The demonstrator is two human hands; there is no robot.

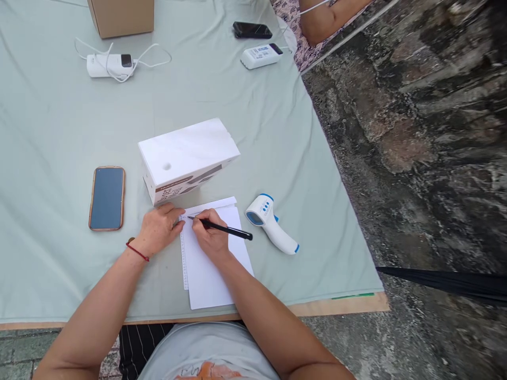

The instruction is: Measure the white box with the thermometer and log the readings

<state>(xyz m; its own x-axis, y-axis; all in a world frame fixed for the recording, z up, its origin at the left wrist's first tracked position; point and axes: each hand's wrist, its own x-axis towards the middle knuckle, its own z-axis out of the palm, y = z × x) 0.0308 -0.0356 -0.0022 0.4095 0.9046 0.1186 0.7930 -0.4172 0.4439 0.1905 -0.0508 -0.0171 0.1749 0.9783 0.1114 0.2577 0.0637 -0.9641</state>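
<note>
1. The slim black pen [232,231] looks like smooth plastic with a slight gloss.
2. The white rectangular paper sheets [209,287] are smooth and matt.
3. The white-and-blue gun-shaped plastic thermometer [274,231] has a smooth, softly shiny shell.
4. The white oblong cardboard box [190,145] looks smooth and matt on top.
5. The brown cardboard carton [123,20] is matt.
6. The dark-faced oblong phone [106,199] looks smooth and glassy.
7. The pale green tablecloth [47,132] is creased, matt cloth.
8. The grey-brown stone surface [404,126] is rough.

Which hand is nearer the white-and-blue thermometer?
Right. The right hand, holding a pen, is left of the thermometer; the left hand is farther left, at the edge of the paper.
</note>
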